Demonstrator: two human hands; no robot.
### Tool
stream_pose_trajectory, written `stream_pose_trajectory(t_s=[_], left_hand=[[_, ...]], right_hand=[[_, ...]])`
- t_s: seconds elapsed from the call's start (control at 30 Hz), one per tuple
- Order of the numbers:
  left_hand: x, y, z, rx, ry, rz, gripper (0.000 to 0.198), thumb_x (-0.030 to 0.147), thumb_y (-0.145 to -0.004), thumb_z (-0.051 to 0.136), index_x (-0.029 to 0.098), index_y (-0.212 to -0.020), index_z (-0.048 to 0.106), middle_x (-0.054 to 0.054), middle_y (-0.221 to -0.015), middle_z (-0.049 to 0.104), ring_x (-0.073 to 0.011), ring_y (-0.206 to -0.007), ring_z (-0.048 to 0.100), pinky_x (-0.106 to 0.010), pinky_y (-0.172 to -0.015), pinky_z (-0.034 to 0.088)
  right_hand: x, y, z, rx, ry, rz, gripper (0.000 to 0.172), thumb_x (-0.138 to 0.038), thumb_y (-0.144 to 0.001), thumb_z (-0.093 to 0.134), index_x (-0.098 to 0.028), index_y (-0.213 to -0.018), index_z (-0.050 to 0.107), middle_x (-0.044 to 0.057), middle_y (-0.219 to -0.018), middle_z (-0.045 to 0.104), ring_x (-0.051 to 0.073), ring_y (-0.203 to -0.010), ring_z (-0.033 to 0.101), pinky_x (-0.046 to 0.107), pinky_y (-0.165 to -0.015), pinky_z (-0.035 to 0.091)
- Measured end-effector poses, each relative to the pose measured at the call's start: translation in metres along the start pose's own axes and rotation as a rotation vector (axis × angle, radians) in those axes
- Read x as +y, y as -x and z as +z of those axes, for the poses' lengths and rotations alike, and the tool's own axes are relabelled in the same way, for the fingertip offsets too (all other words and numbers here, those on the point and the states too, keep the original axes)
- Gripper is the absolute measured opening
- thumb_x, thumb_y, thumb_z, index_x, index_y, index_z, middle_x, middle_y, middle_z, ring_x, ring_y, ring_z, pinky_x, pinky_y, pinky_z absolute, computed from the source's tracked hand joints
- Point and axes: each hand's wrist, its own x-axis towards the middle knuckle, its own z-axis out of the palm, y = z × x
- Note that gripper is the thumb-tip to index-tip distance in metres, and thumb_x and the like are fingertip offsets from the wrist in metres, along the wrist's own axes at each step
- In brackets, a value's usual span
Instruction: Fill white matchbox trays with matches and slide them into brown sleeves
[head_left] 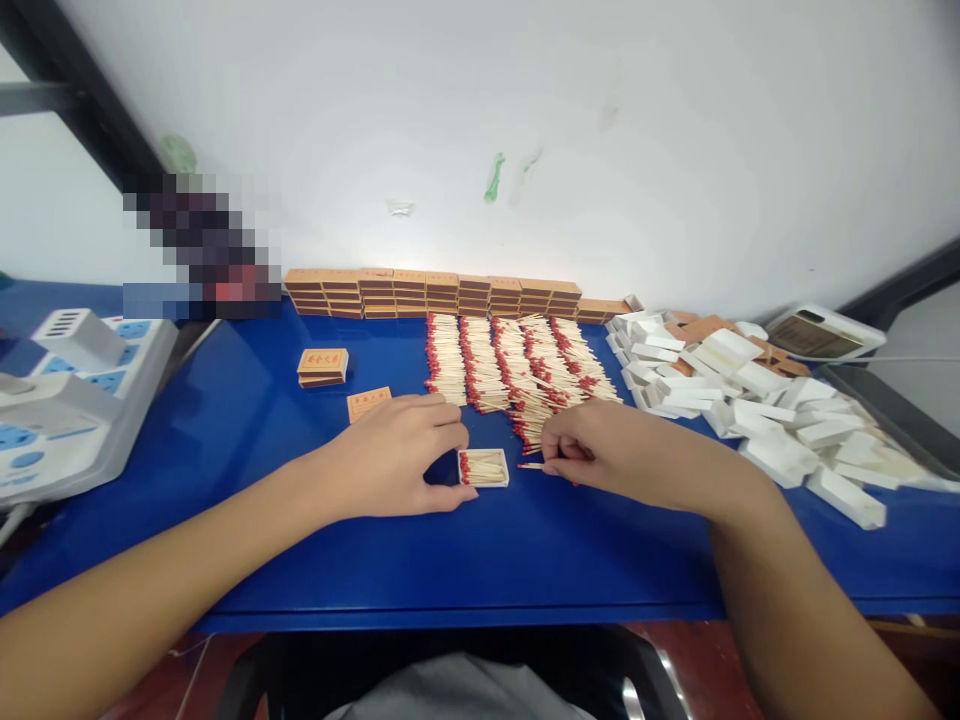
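The white tray (491, 486), part filled with matches (486, 467), lay near the middle of the blue table (360, 570). The left hand (397, 450) had thumb and forefinger apart astride its left end; whether they pressed on it could not be told. The right hand (589, 450) pinched a single match (529, 466) between thumb and forefinger, red head leftward, just right of the tray. A crooked entry could jam it across the others, and a loose left hold could let the tray skid or tip. Just beyond lay rows of loose matches (480, 360); the right knuckles, so close, could scatter them. Farther right sat heaped empty trays (780, 440); stacked matchboxes (397, 290) lined the far edge.
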Motion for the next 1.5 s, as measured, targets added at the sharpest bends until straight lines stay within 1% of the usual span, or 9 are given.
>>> stream_pose_trajectory(t_s=[0.23,0.5,0.63,0.83,1.03,1.2,1.3,1.4,1.5], left_hand=[[0.0,0.0,0.0,0.001,-0.009,-0.001,0.03,0.048,-0.094,0.076,0.018,-0.096,0.073,-0.004,-0.091,0.069,-0.0218,-0.085,0.067,-0.034,-0.075,0.048],[-0.001,0.001,0.002,-0.001,0.019,0.006,0.028,0.045,-0.094,0.076,0.017,-0.098,0.073,-0.004,-0.092,0.068,-0.0227,-0.087,0.067,-0.036,-0.079,0.05],[0.0,0.0,0.0,-0.012,0.017,-0.003,0.029,0.046,-0.094,0.076,0.018,-0.097,0.072,-0.004,-0.091,0.068,-0.0225,-0.086,0.067,-0.036,-0.079,0.05],[0.0,0.001,0.001,0.006,0.009,0.01,0.031,0.048,-0.094,0.076,0.017,-0.098,0.073,-0.004,-0.09,0.069,-0.0224,-0.086,0.067,-0.035,-0.079,0.051],[0.0,0.0,0.002,-0.004,0.001,0.002,0.032,0.048,-0.095,0.075,0.016,-0.097,0.074,-0.005,-0.091,0.069,-0.0227,-0.086,0.067,-0.036,-0.079,0.05],[0.001,0.001,0.001,0.002,0.0,0.012,0.031,0.048,-0.094,0.076,0.017,-0.098,0.074,-0.004,-0.091,0.069,-0.0222,-0.085,0.066,-0.035,-0.077,0.05],[0.0,0.001,0.001,0.006,0.001,0.016,0.03,0.047,-0.094,0.075,0.017,-0.097,0.073,-0.004,-0.09,0.068,-0.0222,-0.084,0.066,-0.036,-0.078,0.05],[0.0,0.001,0.001,0.011,0.001,0.014,0.03,0.046,-0.094,0.076,0.017,-0.097,0.073,-0.004,-0.09,0.069,-0.0225,-0.085,0.067,-0.035,-0.078,0.049],[-0.001,0.0,0.002,0.017,0.0,0.022,0.03,0.046,-0.094,0.076,0.017,-0.096,0.073,-0.004,-0.089,0.069,-0.0219,-0.084,0.066,-0.034,-0.076,0.048]], right_hand=[[0.001,-0.001,0.001,-0.028,-0.059,-0.011,0.008,-0.018,-0.085,0.068,-0.023,-0.079,0.067,-0.003,-0.069,0.064,0.014,-0.061,0.052,0.028,-0.056,0.034],[-0.031,-0.008,0.011,0.256,-0.037,-0.182,0.009,-0.022,-0.095,0.065,-0.021,-0.087,0.068,-0.003,-0.072,0.059,0.013,-0.065,0.052,0.027,-0.062,0.033],[-0.038,-0.01,0.015,0.207,0.011,-0.203,0.012,-0.021,-0.099,0.063,-0.021,-0.091,0.071,-0.001,-0.074,0.062,0.014,-0.066,0.053,0.028,-0.063,0.033],[-0.012,0.0,0.003,0.113,0.015,-0.059,0.015,-0.037,-0.096,0.07,-0.024,-0.088,0.071,-0.001,-0.072,0.063,0.015,-0.064,0.055,0.028,-0.058,0.033],[-0.003,0.002,0.003,-0.006,-0.002,-0.063,0.012,-0.019,-0.092,0.064,-0.023,-0.081,0.068,-0.002,-0.076,0.066,0.015,-0.066,0.055,0.028,-0.06,0.036],[-0.024,-0.001,0.005,0.118,-0.065,-0.129,0.013,-0.026,-0.096,0.065,-0.022,-0.084,0.068,-0.004,-0.069,0.056,0.013,-0.063,0.051,0.028,-0.059,0.035],[-0.034,-0.006,0.009,0.177,-0.07,-0.182,0.014,-0.028,-0.1,0.063,-0.022,-0.09,0.071,-0.004,-0.07,0.057,0.013,-0.064,0.052,0.027,-0.06,0.034],[-0.029,-0.005,0.007,0.198,-0.071,-0.167,0.018,-0.032,-0.103,0.061,-0.022,-0.094,0.073,-0.003,-0.068,0.06,0.013,-0.062,0.053,0.027,-0.06,0.035],[-0.014,0.001,-0.004,0.205,-0.063,-0.069,0.023,-0.037,-0.104,0.059,-0.022,-0.092,0.072,-0.004,-0.062,0.06,0.013,-0.056,0.052,0.028,-0.057,0.034]])
